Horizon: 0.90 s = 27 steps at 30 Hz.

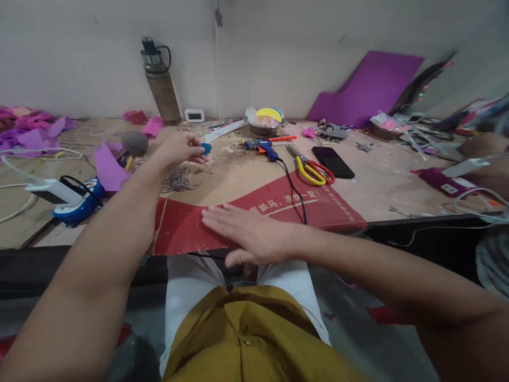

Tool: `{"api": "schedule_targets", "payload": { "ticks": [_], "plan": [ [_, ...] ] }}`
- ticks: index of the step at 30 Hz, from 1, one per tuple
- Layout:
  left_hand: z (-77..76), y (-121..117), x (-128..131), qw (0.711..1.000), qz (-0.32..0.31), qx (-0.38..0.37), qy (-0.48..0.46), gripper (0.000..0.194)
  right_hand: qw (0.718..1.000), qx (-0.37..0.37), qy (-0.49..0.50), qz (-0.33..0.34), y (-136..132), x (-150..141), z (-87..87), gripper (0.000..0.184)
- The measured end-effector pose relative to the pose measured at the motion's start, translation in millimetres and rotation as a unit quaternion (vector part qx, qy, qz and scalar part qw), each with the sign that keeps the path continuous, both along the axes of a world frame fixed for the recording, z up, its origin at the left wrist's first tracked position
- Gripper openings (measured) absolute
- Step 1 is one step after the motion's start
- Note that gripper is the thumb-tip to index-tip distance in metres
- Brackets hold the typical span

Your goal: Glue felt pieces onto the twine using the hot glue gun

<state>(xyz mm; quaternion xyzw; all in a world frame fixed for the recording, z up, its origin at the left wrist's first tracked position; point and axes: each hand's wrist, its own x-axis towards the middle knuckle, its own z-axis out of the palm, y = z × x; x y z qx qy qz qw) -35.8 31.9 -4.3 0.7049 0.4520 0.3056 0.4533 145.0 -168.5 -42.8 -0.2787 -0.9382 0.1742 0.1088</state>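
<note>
Between the thumb and fingers of my left hand (185,150) is a small blue piece (205,148), pinched above the table; its kind is too small to make out. A thin strand seems to hang below it, close to a tangle of grey-brown string (181,179). My right hand (254,231) is flat with its fingers stretched out, palm down over the red printed cardboard (183,228) at the table's front edge. Nothing shows in that hand. Beyond it lie a blue glue gun (262,148) and scissors (312,168) with yellow and red handles.
A black phone (333,162) lies right of the scissors. A bottle (161,87), a small white clock (194,115) and a bowl (263,128) stand along the wall. At left are a blue power strip (79,204) and purple scraps (40,138); a person's arm (487,148) shows at right.
</note>
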Motion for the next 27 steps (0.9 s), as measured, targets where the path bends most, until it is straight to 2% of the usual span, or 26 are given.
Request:
{"api": "schedule_targets", "payload": {
  "ticks": [3,5,7,9,11,13,16,19,21,23,27],
  "plan": [
    [-3.4,2,-1,1.000,-0.008,-0.012,-0.013,0.013,0.995,-0.003,0.057,0.087,-22,-3,3.1,0.070],
    [-5.5,1,1,1.000,-0.009,-0.013,-0.023,0.016,0.987,-0.038,0.105,0.118,-32,4,7.3,0.048],
    [-7.2,-1,4,1.000,-0.016,-0.013,-0.014,0.018,0.983,-0.054,0.152,0.092,-36,12,13.0,0.031],
    [-8.2,-4,7,1.000,-0.026,-0.014,0.002,0.018,0.980,-0.035,0.194,0.006,-31,17,19.8,0.023],
    [-8.3,-6,10,0.999,-0.034,-0.016,0.011,0.017,0.966,-0.005,0.234,-0.109,-15,19,27.0,0.020],
    [-7.3,-7,11,0.999,-0.036,-0.025,0.002,0.016,0.938,0.013,0.270,-0.217,11,17,34.0,0.021],
    [-5.0,-9,11,0.997,-0.036,-0.060,-0.038,0.015,0.890,0.046,0.322,-0.320,66,12,42.1,0.026],
    [-4.9,-9,9,0.991,-0.046,-0.095,-0.084,0.015,0.868,0.059,0.315,-0.380,117,5,42.8,0.017],
    [-6.9,-8,8,0.988,-0.058,-0.101,-0.097,0.013,0.877,-0.025,0.296,-0.378,139,0,36.6,0.014],
    [-9.5,-7,9,0.988,-0.055,-0.106,-0.099,0.013,0.856,-0.142,0.316,-0.384,150,-3,26.5,0.016],
    [-13.3,-9,15,0.986,-0.042,-0.138,-0.090,0.012,0.825,-0.213,0.342,-0.396,152,1,7.9,0.020]
  ]
}}
